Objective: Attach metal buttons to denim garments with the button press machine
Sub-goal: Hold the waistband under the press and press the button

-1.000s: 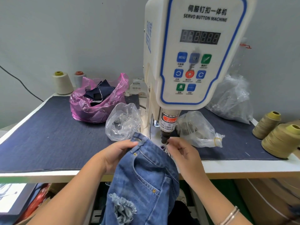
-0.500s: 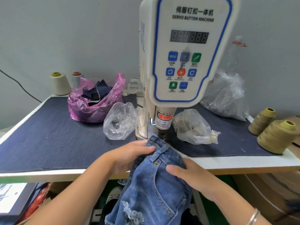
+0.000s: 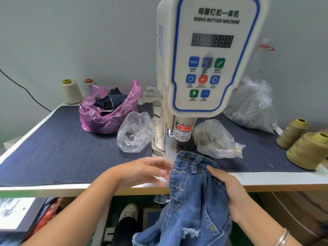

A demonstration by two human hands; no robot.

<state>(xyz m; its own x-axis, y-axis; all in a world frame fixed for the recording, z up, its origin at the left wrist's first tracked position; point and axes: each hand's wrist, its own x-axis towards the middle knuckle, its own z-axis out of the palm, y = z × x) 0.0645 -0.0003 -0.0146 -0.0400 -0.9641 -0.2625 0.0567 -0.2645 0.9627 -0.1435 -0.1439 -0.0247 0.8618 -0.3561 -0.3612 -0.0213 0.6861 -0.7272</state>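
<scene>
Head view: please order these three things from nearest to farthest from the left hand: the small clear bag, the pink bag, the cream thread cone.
Measured from the left hand:
1. Small clear bag, on the dark cloth just beyond the hand, left of the machine.
2. Pink bag, farther back and to the left.
3. Cream thread cone, at the table's far left corner by the wall.

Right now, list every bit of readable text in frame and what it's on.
"伺服钉扣一体机": top of the button machine front panel
"SERVO BUTTON MACHINE": same panel, line below
"MENU": blue button on the panel
"...TAKE CARE OF YOUR FINGER": warning label on the press head, partly cut off
Display: no digits lit
Other button captions, small white package print: too blurred to read
</scene>
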